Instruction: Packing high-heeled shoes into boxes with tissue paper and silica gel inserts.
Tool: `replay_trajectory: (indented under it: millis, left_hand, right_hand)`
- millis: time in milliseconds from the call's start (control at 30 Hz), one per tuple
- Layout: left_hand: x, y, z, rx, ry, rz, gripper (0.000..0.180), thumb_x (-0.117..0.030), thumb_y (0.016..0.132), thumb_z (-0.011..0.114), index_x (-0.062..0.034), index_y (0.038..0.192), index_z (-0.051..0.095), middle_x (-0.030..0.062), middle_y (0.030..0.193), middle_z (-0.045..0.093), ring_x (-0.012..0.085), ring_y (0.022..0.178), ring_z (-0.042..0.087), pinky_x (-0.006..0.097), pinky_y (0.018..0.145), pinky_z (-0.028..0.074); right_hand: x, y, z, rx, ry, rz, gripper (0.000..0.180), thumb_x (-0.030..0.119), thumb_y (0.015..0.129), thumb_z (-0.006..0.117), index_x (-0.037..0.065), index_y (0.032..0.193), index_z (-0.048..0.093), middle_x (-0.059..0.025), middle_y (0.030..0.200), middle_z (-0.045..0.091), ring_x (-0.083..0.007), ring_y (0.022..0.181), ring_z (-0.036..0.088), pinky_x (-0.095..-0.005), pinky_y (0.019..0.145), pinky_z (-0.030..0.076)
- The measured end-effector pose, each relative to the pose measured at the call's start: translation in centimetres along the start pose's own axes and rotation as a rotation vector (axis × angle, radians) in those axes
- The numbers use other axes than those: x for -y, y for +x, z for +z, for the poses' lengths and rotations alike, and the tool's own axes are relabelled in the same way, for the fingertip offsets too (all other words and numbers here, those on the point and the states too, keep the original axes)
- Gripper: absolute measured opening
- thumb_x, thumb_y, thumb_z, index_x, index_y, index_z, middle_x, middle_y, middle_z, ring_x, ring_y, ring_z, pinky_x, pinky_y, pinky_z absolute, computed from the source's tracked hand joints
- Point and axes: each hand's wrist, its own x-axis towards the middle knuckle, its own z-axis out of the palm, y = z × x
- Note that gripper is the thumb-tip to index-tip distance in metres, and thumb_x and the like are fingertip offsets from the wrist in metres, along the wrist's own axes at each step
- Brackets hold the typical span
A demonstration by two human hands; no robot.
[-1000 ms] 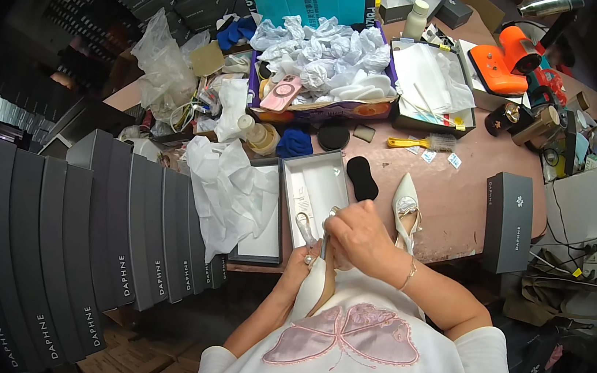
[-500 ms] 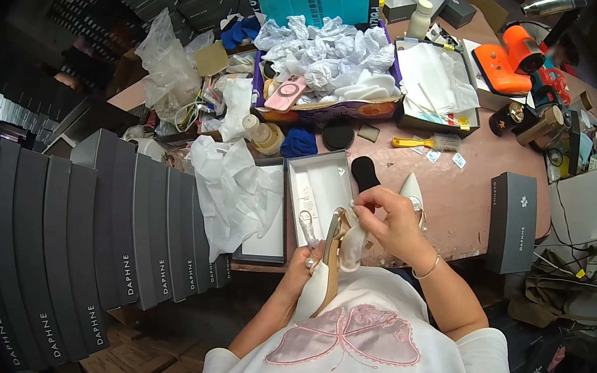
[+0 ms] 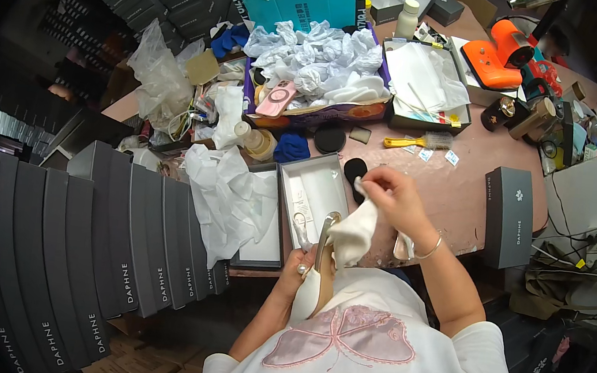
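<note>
My left hand [image 3: 291,273] is closed around a white shoe [image 3: 307,296] with a beige inside, tilted up close to my shirt. A finger of that hand wears a pearl-like ring. Between the fingertips of my right hand [image 3: 398,204] is pinched a white cloth [image 3: 353,235], which hangs down beside the shoe's heel end. A second white shoe [image 3: 403,248] lies on the table, mostly hidden under my right wrist. Just beyond the shoe in my hand stands an open grey shoebox [image 3: 325,182] with a white inside. A black, rounded pad [image 3: 354,171] lies behind my right fingers.
White tissue paper [image 3: 228,193] spills over a box lid at left. Stacked dark shoeboxes [image 3: 79,235] crowd that side. Further back are a carton of crumpled paper [image 3: 320,56], a yellow-handled brush [image 3: 414,142] and an orange device [image 3: 493,61]. A closed shoebox [image 3: 510,218] stands at right.
My right hand has risen slightly, drawing the cloth up and away from the shoe, so more of it shows. The left hand still holds the shoe. The whole view has shifted slightly.
</note>
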Motion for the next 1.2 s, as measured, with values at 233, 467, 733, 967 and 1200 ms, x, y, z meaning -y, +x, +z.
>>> replay_trajectory:
  millis: [233,467,733,967,1200]
  left_hand:
    - [-1.7,0.8,1.7,0.281,-0.198,0.121,0.072,-0.058,0.085,0.059,0.0067,0.115,0.055,0.0097,0.077,0.061,0.0163,0.064,0.056,0.027,0.062,0.046]
    - [-6.0,1.4,4.2,0.245,0.983,-0.122,0.048,-0.042,0.091,0.058,0.0047,0.094,0.063,0.0110,0.075,0.063,0.0122,0.062,0.056,0.029,0.056,0.046]
    - [-15.8,0.8,-5.7,-0.293,1.297,0.346,0.046,-0.024,0.090,0.062,-0.0019,0.129,0.051,0.0159,0.098,0.064,0.0230,0.093,0.063,0.034,0.082,0.049]
    - [-25.1,4.4,-15.3,-0.603,2.093,-0.097,0.029,-0.029,0.086,0.063,-0.0037,0.102,0.064,0.0187,0.085,0.067,0.0385,0.081,0.064,0.049,0.069,0.048]
    - [-19.5,0.0,-0.9,-0.725,1.705,0.569,0.022,-0.018,0.084,0.065,0.0010,0.075,0.059,0.0171,0.066,0.056,0.0356,0.063,0.057,0.042,0.057,0.043]
  right_hand:
    - [-4.6,4.3,-6.4,-0.230,-0.487,-0.077,0.029,0.014,0.085,0.068,-0.001,0.108,0.060,-0.0198,0.110,0.059,-0.0228,0.096,0.059,-0.0314,0.083,0.047]
    - [4.4,3.1,1.5,1.060,-0.288,-0.333,0.117,0.051,0.061,0.084,-0.001,0.146,0.022,-0.0272,0.144,0.034,-0.0373,0.132,0.039,-0.0395,0.108,0.033]
    - [-1.7,-2.5,-0.4,1.352,0.133,0.458,0.095,0.027,0.075,0.078,0.007,0.149,0.021,-0.0168,0.138,0.046,-0.0247,0.126,0.046,-0.0334,0.106,0.035]
    - [-4.3,-4.2,-3.7,1.143,0.443,0.527,0.101,0.026,0.069,0.083,0.004,0.148,0.023,-0.0121,0.146,0.037,-0.0198,0.133,0.036,-0.0299,0.110,0.026]
    - [-3.5,-3.4,-7.8,0.916,0.350,0.648,0.067,0.020,0.080,0.070,0.001,0.137,0.042,-0.0082,0.112,0.059,-0.0138,0.099,0.060,-0.0257,0.082,0.050]
